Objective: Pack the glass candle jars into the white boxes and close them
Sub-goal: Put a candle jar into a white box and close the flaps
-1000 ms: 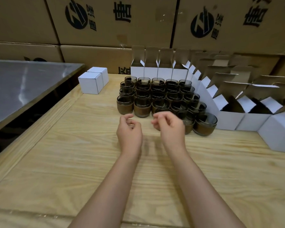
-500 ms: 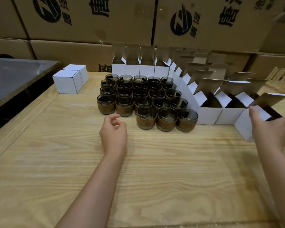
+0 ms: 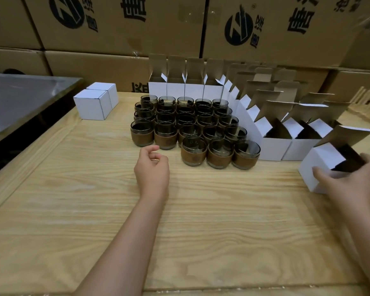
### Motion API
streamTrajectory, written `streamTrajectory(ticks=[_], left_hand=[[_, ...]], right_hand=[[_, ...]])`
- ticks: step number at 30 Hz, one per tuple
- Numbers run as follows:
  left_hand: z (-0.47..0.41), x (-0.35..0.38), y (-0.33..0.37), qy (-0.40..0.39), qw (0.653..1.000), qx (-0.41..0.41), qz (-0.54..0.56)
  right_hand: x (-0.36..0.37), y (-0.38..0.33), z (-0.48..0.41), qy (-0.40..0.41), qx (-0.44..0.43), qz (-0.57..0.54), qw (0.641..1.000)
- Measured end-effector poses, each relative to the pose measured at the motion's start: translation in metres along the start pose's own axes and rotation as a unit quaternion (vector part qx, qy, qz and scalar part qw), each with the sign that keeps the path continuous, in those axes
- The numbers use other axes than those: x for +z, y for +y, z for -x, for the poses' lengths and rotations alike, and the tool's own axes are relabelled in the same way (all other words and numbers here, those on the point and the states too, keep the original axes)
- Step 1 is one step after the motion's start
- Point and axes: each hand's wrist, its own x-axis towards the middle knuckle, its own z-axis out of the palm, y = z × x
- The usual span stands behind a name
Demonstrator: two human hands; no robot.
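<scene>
Here, at the right edge of the frame, the right hand [image 3: 355,184] grips an open white box [image 3: 320,165]. The thumb lies across the near white face and the fingers reach round the far side by the dark opening. The box sits tilted, its brown lid flap raised toward the upper right, and its lower corner is hidden behind the hand. Whether it touches the wooden table [image 3: 179,221] I cannot tell.

The left hand [image 3: 152,169] is in the middle of the frame, just below the jars. Its fingers are loosely curled and hold nothing (the fingertips are tucked under, so little more shows).

The glass candle jars [image 3: 192,129] stand packed together above centre, dark glass with brown bands. 3 stand in the nearest row. The rows behind overlap, so their number is hard to make out.

A line of empty open boxes [image 3: 273,146] curves from behind the jars down to the right, flaps up; the far ones blur together. 2 closed white boxes [image 3: 94,103] sit side by side in the upper left.

A metal surface [image 3: 19,99] is cut off at the left edge. Brown cartons [image 3: 137,22] fill the top of the frame, their printed marks partly cropped.
</scene>
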Motion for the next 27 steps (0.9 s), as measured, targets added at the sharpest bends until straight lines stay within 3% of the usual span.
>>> streamTrajectory(ticks=[7,14,22,27], left_hand=[[0.005,-0.002,0.003,-0.038,0.997,0.037,0.050],[0.013,-0.006,0.004,-0.133,0.972,0.121,0.151],[-0.014,-0.037,0.015,-0.142,0.951,-0.001,0.276],[-0.031,-0.065,0.020,-0.186,0.966,-0.005,0.177]], right_hand=[[0.009,-0.049,0.099,-0.092,-0.100,-0.001,0.991],[0.046,-0.113,0.182,-0.182,-0.259,0.086,0.945],[0.094,-0.163,0.214,-0.240,-0.311,0.101,0.914],[0.113,-0.180,0.220,-0.256,-0.305,0.065,0.915]])
